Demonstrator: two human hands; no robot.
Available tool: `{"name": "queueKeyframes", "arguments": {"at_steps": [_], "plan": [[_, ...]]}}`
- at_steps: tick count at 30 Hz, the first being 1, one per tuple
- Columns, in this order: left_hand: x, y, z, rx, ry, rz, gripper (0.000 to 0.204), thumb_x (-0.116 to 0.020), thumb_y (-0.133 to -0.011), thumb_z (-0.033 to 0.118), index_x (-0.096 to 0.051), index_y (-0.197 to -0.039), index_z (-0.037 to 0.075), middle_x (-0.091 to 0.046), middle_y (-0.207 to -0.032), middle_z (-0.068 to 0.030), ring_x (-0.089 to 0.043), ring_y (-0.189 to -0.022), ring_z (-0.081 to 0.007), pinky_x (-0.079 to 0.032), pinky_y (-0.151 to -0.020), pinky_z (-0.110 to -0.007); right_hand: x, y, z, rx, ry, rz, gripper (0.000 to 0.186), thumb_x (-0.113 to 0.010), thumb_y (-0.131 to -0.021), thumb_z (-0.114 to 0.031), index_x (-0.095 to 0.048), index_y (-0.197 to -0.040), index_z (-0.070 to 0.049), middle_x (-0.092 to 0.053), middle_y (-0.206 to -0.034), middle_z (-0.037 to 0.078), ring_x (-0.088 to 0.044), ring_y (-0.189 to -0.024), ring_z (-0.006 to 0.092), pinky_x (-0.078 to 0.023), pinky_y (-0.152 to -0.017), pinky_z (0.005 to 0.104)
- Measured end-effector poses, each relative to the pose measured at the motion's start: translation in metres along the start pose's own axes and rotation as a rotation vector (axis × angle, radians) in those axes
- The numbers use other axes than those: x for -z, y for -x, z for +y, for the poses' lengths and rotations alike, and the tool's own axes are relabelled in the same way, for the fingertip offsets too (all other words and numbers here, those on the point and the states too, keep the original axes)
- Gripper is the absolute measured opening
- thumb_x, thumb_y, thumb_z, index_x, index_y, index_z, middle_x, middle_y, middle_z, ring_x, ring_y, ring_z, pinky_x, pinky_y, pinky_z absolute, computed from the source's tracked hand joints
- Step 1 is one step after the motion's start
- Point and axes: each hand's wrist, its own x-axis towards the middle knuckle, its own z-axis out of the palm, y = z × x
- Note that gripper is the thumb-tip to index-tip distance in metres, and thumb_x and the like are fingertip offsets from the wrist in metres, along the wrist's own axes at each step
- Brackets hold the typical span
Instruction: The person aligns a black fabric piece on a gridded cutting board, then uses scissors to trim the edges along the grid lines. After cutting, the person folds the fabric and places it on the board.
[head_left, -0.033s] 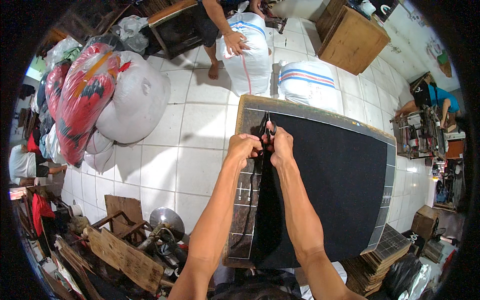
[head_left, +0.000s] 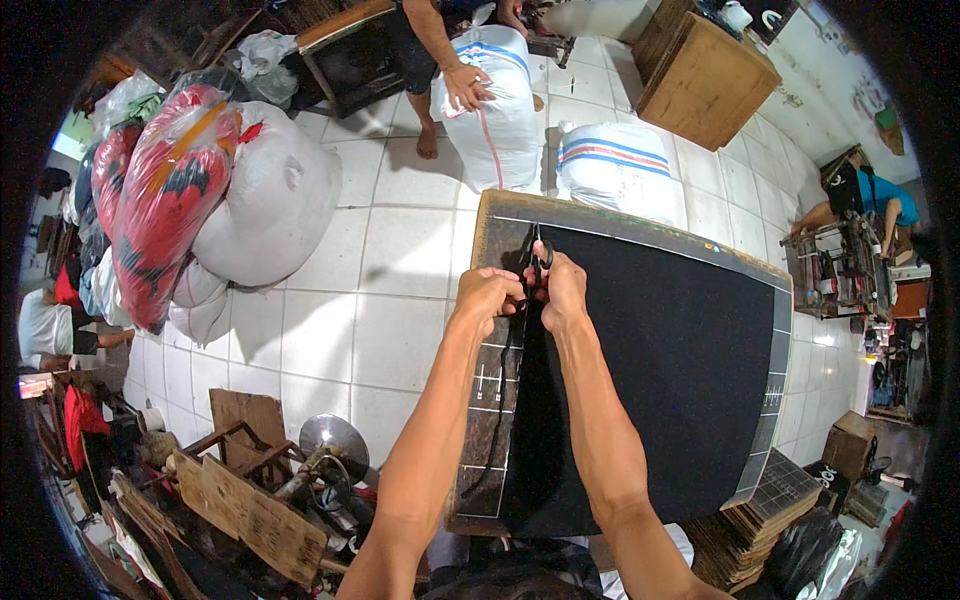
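Observation:
Black fabric (head_left: 650,370) lies spread on a worn board (head_left: 480,440) marked with white lines. My right hand (head_left: 560,290) grips black-handled scissors (head_left: 545,255) at the fabric's upper left edge, blades pointing away from me. My left hand (head_left: 490,300), just beside it, is closed on a narrow black strip (head_left: 497,440) along that edge, which trails down over the board. The exact cut point is too small to make out.
A co-worker's hand (head_left: 467,85) rests on an upright white sack (head_left: 490,140) beside another sack (head_left: 615,190). Bagged bundles (head_left: 165,210) lie left. Other people (head_left: 45,330) (head_left: 900,205) are at the sides. Wooden boards (head_left: 245,510) and stacked panels (head_left: 750,530) lie near me.

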Motion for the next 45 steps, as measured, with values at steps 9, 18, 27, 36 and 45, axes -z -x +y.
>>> {"name": "queueKeyframes", "arguments": {"at_steps": [9,18,27,36,45], "plan": [[0.046,0.04,-0.001,-0.089,0.02,-0.007,0.021,-0.064,-0.076,-0.005,-0.065,-0.098,-0.006,-0.065,-0.076,-0.0111,-0.062,-0.062,-0.0195,-0.051,-0.057,-0.028,0.033,-0.009,-0.032,0.112,-0.061,-0.25,0.028,-0.068,-0.096,-0.032,-0.065,-0.108,-0.007,-0.065,-0.083,0.003,-0.057,-0.07,0.0083,-0.043,-0.061,0.0222],[0.15,0.196,-0.088,-0.099,0.056,0.203,0.012,-0.063,-0.078,-0.004,-0.069,-0.088,-0.008,-0.066,-0.08,-0.0121,-0.066,-0.073,-0.02,-0.053,-0.068,-0.031,0.139,0.099,-0.027,0.291,0.206,0.04,0.031,-0.07,-0.094,-0.024,-0.062,-0.116,-0.004,-0.068,-0.091,0.007,-0.059,-0.075,0.0113,-0.048,-0.067,0.0274],[0.111,0.325,-0.151,-0.339,-0.075,0.143,0.016,-0.079,-0.074,0.0,-0.076,-0.09,-0.002,-0.07,-0.09,-0.0077,-0.069,-0.083,-0.0179,-0.055,-0.079,-0.03,0.076,0.292,0.112,0.355,0.513,-0.291,0.034,-0.065,-0.092,-0.002,-0.058,-0.125,0.005,-0.07,-0.09,0.009,-0.067,-0.078,0.0148,-0.053,-0.067,0.0273],[0.477,0.669,-0.159,-0.739,-0.832,0.911,0.008,-0.076,-0.073,0.01,-0.079,-0.08,0.008,-0.074,-0.079,-0.0088,-0.068,-0.074,-0.0144,-0.053,-0.069,-0.029,0.048,0.304,0.166,0.361,0.649,-0.705,0.033,-0.065,-0.093,-0.003,-0.055,-0.123,0.008,-0.064,-0.096,0.01,-0.063,-0.077,0.0156,-0.053,-0.063,0.0284],[0.658,1.077,-0.287,0.38,-0.794,2.128,0.023,-0.064,-0.074,0.02,-0.077,-0.081,0.001,-0.074,-0.081,-0.0202,-0.074,-0.075,-0.033,-0.058,-0.066,-0.042,0.031,0.395,0.214,0.247,0.802,-0.809,0.037,-0.067,-0.091,-0.007,-0.058,-0.123,0.009,-0.069,-0.092,0.016,-0.067,-0.081,0.0205,-0.056,-0.07,0.032]]}}
